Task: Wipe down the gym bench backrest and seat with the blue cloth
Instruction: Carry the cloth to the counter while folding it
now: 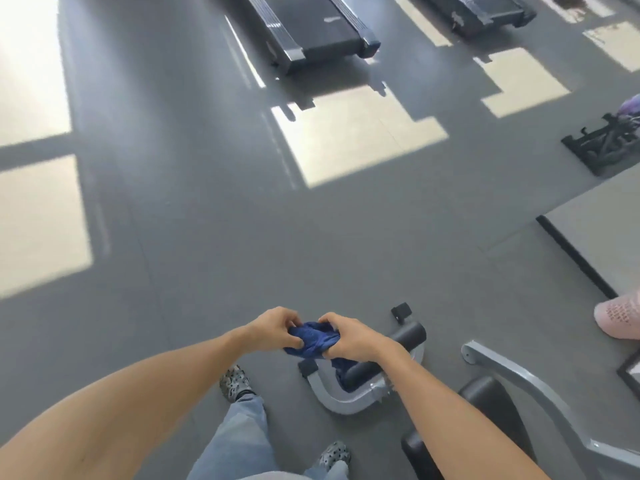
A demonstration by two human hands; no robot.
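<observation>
A grey gym floor (214, 237) spreads out beyond and all around the hands, crossed by bright patches of sunlight. Far ahead of the hands stand two black treadmills, one (311, 29) nearly straight ahead and another (485, 12) off to the right. Well to the right of the hands lies the corner of a pale grey platform (595, 233) with a dark edge, and beyond it a black rack (602, 143). Below and to the right of the right hand sits the gym bench (485, 403): a grey metal frame, a black pad low in the view, and a black roller (408, 336) just past the right wrist. Its backrest and seat are mostly out of view. At the far right edge, level with the hands, a pink knitted shape (620, 317) shows; what it is cannot be told. Beneath the forearms are light blue jeans (239, 441) and patterned clog shoes (235, 381).

The left hand (273, 329) and the right hand (349, 336) meet in mid-air, both gripping the blue cloth (313, 339), which is bunched between them, fingers pinching into its folds. The cloth is clear of the bench, held above the floor just left of the roller.
</observation>
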